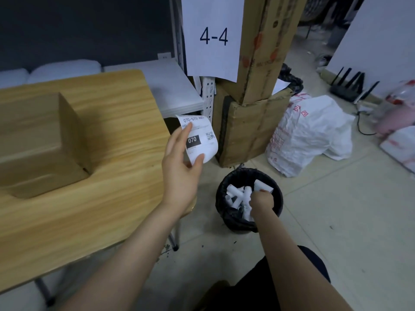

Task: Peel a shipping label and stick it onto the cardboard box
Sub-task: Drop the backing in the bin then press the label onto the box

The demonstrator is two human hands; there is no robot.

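Note:
A white shipping label (pixel 203 140) printed "070" curls in the air past the table's right edge, pinched between thumb and fingers of my left hand (pixel 180 162). The plain cardboard box (pixel 38 140) sits on the wooden table (pixel 94 207), to the left of that hand. My right hand (pixel 261 200) reaches down into a black bin (pixel 226 194) full of curled white paper backings; its fingers are closed, and I cannot see whether a backing is in them.
Tall cardboard cartons (pixel 253 90) and a metal shelf post with a "4-4" sign (pixel 213 37) stand behind the bin. A white plastic sack (pixel 314 133), a black router (pixel 350 86) and more bags lie on the tiled floor to the right.

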